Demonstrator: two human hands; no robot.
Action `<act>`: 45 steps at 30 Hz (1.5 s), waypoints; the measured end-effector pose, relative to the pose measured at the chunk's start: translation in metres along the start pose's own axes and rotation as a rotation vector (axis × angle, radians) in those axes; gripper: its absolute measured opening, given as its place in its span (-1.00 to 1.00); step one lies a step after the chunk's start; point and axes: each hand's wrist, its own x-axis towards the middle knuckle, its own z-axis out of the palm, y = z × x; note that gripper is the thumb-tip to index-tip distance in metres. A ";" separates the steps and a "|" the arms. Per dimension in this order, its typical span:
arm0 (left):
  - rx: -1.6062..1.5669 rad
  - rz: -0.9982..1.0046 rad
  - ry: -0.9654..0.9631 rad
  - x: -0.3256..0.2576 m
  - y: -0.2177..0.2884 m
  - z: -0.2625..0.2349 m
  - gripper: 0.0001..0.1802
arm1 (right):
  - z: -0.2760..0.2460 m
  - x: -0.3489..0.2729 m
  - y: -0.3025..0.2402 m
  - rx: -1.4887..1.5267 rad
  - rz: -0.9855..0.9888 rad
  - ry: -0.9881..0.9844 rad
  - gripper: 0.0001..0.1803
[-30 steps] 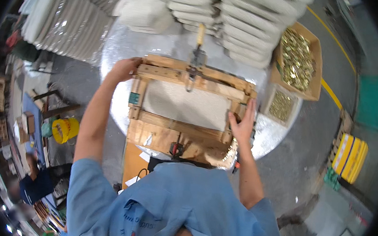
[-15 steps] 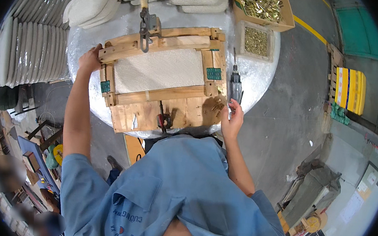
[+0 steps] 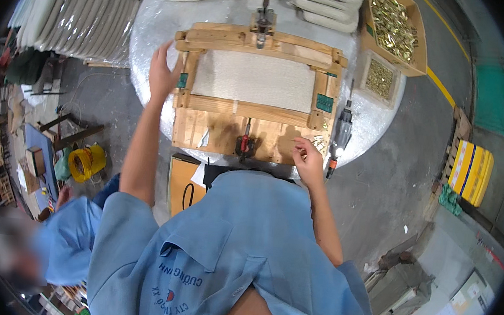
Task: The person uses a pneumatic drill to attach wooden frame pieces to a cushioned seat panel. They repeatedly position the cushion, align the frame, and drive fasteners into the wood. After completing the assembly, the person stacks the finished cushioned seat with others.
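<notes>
We are lifting our left hand (image 3: 162,74) off the wooden frame (image 3: 257,93), its fingers now spread just beside the left rail. Our right hand (image 3: 309,162) is leaving the power tool (image 3: 341,132) lying on the tabletop (image 3: 156,25) and moving onto the frame's lower board.

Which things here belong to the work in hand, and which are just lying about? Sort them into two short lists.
In the work:
- wooden frame, left hand at its left side
- small brass pieces, by the right hand
- red-handled clamp and top clamp on the frame
- power drill, beside the frame

Lying about:
- box of brass parts
- stacked cushions
- yellow reel
</notes>
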 end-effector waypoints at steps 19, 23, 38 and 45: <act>0.137 -0.307 -0.123 -0.232 0.063 0.053 -0.86 | -0.004 -0.027 0.040 0.017 0.033 -0.019 -0.67; 0.096 -0.228 -0.046 -0.234 0.077 0.050 -0.86 | -0.015 -0.042 0.063 -0.006 0.129 0.247 -0.65; 0.112 -0.265 -0.239 -0.226 0.103 0.070 -0.86 | -0.041 0.013 0.058 -0.330 0.200 0.259 -0.60; -0.295 -0.372 -0.031 -0.223 0.124 0.065 -0.87 | -0.042 0.022 0.073 -0.301 0.111 0.246 -0.74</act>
